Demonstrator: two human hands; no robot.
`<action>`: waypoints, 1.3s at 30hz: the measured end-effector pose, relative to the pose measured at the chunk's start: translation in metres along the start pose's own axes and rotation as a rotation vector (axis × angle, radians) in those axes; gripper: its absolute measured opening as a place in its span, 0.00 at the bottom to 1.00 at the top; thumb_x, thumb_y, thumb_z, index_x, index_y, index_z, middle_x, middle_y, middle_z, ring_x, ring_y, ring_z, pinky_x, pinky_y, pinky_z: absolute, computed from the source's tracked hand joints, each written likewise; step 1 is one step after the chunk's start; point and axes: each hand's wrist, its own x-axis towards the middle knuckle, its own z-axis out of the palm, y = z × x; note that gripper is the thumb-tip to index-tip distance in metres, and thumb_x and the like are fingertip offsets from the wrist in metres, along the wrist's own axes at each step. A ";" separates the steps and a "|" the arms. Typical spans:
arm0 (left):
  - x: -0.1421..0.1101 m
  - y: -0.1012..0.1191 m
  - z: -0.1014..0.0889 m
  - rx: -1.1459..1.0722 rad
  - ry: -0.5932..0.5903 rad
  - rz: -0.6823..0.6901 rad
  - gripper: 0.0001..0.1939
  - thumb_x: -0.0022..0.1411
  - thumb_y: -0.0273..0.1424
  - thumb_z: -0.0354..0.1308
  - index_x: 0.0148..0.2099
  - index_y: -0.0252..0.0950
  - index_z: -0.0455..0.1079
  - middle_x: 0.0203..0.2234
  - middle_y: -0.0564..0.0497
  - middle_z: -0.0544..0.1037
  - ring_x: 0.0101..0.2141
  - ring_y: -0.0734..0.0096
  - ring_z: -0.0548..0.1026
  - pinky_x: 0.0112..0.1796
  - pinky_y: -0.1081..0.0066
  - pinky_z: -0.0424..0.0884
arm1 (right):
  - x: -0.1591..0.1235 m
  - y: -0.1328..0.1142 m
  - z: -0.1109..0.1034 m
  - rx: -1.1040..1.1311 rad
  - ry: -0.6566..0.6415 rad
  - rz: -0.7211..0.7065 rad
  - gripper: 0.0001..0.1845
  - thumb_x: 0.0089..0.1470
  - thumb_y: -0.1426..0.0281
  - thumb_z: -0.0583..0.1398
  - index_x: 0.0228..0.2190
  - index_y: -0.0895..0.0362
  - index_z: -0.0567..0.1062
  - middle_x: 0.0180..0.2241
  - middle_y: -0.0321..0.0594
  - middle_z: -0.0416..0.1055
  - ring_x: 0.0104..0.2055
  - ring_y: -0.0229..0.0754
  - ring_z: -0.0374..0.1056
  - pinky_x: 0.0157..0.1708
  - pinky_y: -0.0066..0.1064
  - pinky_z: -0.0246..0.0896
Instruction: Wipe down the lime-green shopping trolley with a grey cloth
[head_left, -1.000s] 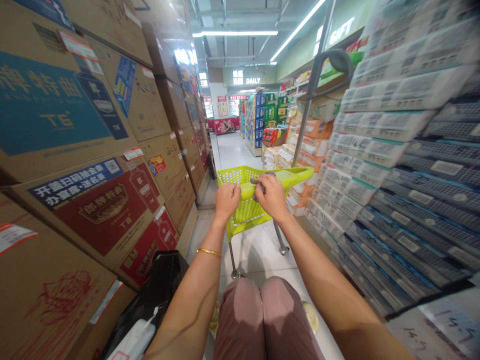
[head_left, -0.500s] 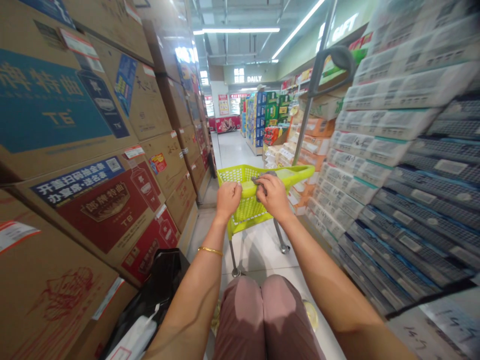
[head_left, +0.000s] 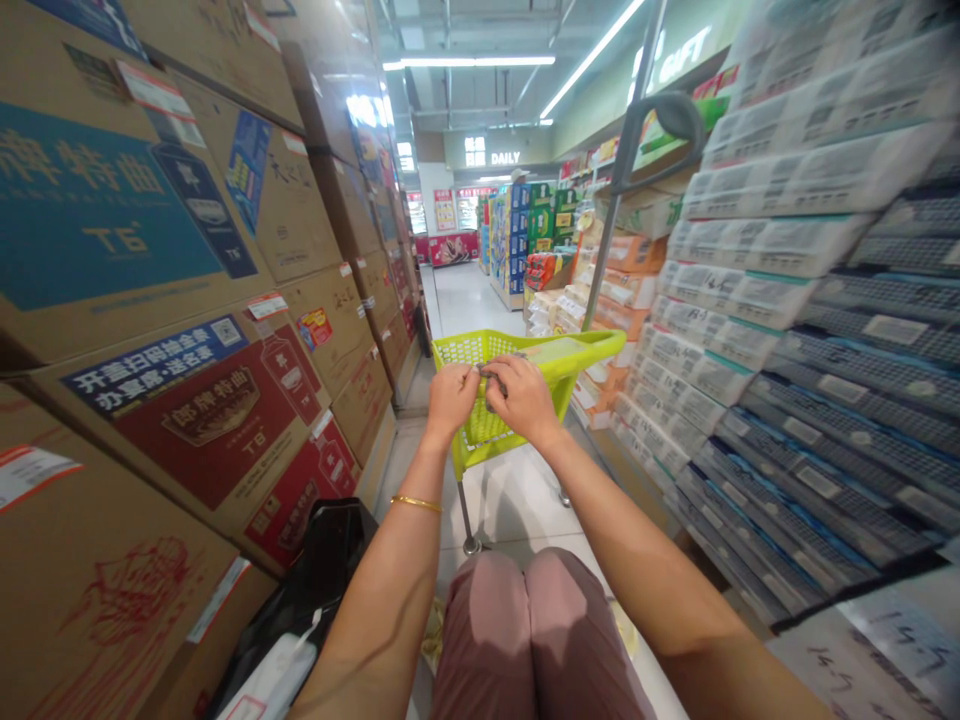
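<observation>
A small yellow-green shopping cart stands in front of my knees, its plastic handle running across toward the right. My left hand is closed round the left end of that handle. Close beside it, my right hand presses a crumpled grey cloth on the handle, with bent fingers over it. Most of the cloth is hidden under those fingers. The two hands nearly touch.
Stacked cardboard cartons wall the left side, with a black bag below them. Packs of tissue paper and dark checked packs are piled on the right. A metal pole rises beyond the cart. The tiled aisle leads away ahead.
My right hand has slid left along the handle with the grey cloth, coming up close to my left hand. The left hand keeps its hold in the same place.
</observation>
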 end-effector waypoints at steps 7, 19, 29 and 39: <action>0.001 -0.007 -0.009 -0.021 -0.039 -0.041 0.17 0.59 0.31 0.44 0.19 0.38 0.48 0.18 0.53 0.63 0.26 0.71 0.63 0.29 0.71 0.56 | 0.006 0.040 -0.021 -0.002 0.047 0.078 0.11 0.51 0.75 0.53 0.32 0.57 0.75 0.37 0.44 0.72 0.42 0.44 0.67 0.45 0.35 0.61; -0.004 -0.032 -0.028 -0.139 -0.049 -0.075 0.17 0.57 0.33 0.44 0.18 0.38 0.47 0.17 0.55 0.57 0.24 0.74 0.60 0.28 0.71 0.53 | 0.006 0.007 -0.006 -0.057 0.066 0.158 0.11 0.51 0.75 0.53 0.31 0.57 0.75 0.36 0.44 0.71 0.40 0.45 0.65 0.43 0.36 0.58; 0.001 -0.036 -0.032 -0.038 -0.076 -0.092 0.18 0.58 0.34 0.46 0.18 0.37 0.51 0.16 0.55 0.61 0.25 0.73 0.62 0.28 0.72 0.54 | 0.006 -0.012 -0.001 -0.155 0.070 0.199 0.11 0.51 0.74 0.53 0.32 0.58 0.75 0.35 0.46 0.70 0.39 0.47 0.63 0.41 0.38 0.56; 0.010 0.013 -0.038 0.449 -0.072 0.079 0.18 0.66 0.33 0.42 0.34 0.34 0.72 0.32 0.43 0.77 0.36 0.65 0.73 0.42 0.66 0.62 | 0.004 -0.017 0.001 -0.141 0.084 0.154 0.11 0.51 0.74 0.53 0.33 0.58 0.75 0.35 0.47 0.70 0.39 0.47 0.63 0.40 0.39 0.56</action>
